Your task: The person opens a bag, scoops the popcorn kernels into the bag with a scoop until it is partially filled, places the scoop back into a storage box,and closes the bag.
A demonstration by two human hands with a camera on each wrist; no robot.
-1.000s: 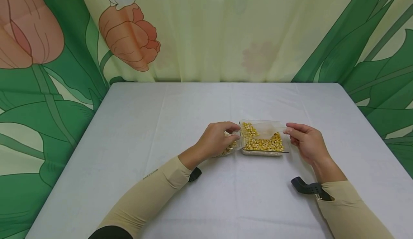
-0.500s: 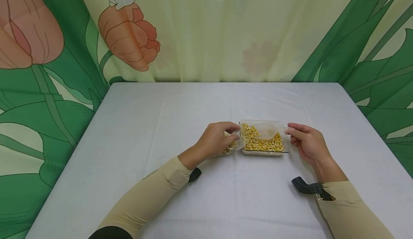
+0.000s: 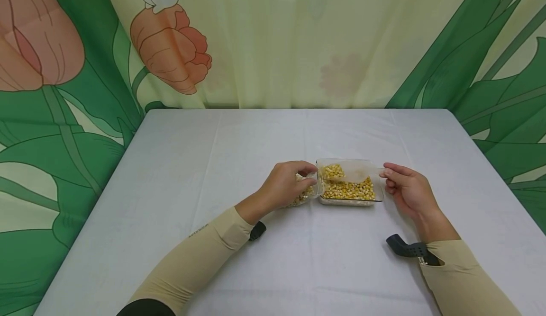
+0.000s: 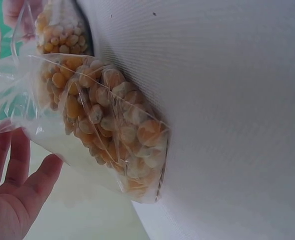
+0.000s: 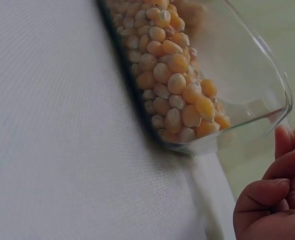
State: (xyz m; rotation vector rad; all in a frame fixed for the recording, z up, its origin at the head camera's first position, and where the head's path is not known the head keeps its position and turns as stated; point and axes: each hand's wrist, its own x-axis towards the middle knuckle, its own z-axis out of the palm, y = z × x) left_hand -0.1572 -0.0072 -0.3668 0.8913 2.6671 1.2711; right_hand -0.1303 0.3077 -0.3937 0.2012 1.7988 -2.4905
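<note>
Gripping bag (image 4: 105,117) beside dish (image 3: 347,203) with left hand (image 3: 282,183), pinching scoop (image 3: 358,169) with right hand (image 3: 407,188); could spill kernels (image 3: 347,191) by tilting scoop.

left grip (image 3: 286,183): curved inward | right grip (image 3: 407,187): pinching | both arms (image 3: 192,259): extended forward

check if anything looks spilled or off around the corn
Nothing major: I see no corn kernels spilled, and the glass container sits upright. One small oddity: two dark specks in the left wrist view stand out against the plain white tablecloth; they're too small to identify.
</note>
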